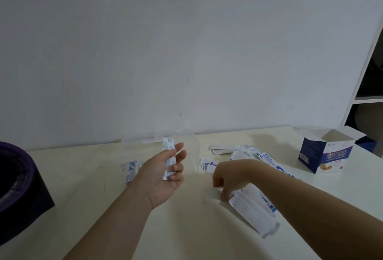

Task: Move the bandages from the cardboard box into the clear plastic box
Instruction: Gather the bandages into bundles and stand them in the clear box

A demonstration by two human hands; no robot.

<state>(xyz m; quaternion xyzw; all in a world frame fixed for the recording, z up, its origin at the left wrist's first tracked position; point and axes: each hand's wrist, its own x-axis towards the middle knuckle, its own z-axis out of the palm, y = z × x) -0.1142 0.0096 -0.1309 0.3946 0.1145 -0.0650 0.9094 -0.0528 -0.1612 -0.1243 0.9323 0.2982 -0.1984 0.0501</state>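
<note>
My left hand [163, 173] is raised palm up and holds a small stack of wrapped bandages [169, 154] upright between thumb and fingers, just in front of the clear plastic box [145, 141]. Inside that box lie a few bandages [130, 169] at its left. My right hand [224, 179] reaches down, its fingertips on loose bandages [251, 208] lying on the table. A larger pile of bandages [248, 154] is spread behind my right wrist. The blue and white cardboard box [323, 154] stands open at the right.
The cream table [93, 187] meets a white wall at the back. A dark round object with a purple rim [18, 187] sits at the left edge. A white shelf unit [364, 85] stands at the far right.
</note>
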